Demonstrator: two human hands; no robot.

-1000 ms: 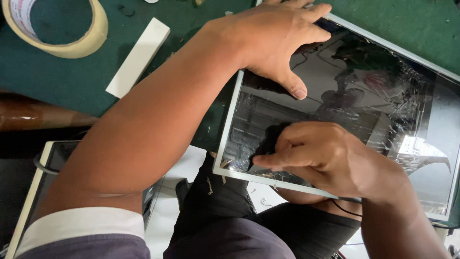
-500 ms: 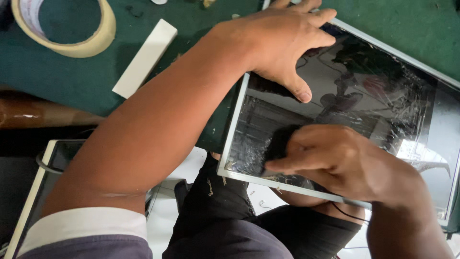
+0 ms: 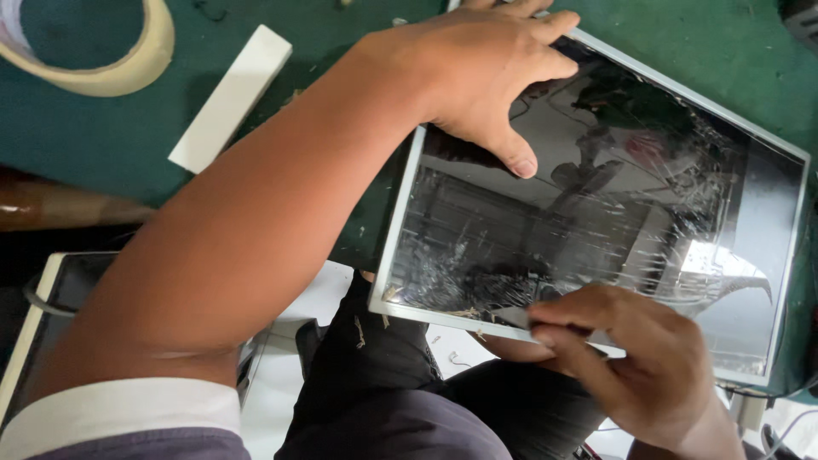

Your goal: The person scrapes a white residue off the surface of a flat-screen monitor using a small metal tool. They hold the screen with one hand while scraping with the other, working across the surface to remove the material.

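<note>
A flat display panel [image 3: 648, 196] with a cracked, glossy dark face and a thin silver frame lies tilted on the green mat, its near edge hanging over the table's edge. My left hand [image 3: 486, 72] lies flat on the panel's upper left part, fingers spread and thumb pressing the glass. My right hand [image 3: 622, 362] is at the panel's near edge, fingers pinched on a thin clear film or sliver [image 3: 511, 315] at the cracked lower corner. What exactly the fingers grip is hard to tell.
A roll of tape [image 3: 94, 60] and a white flat bar [image 3: 230, 98] lie on the green mat [image 3: 102, 136] at the left. Another framed panel [image 3: 34, 315] leans below the table at lower left. My dark trousers [image 3: 392, 392] fill the bottom.
My right hand has slid from the cracked glass down to the panel's near edge, with its fingers now pinched there. The left hand stays pressed on the panel.
</note>
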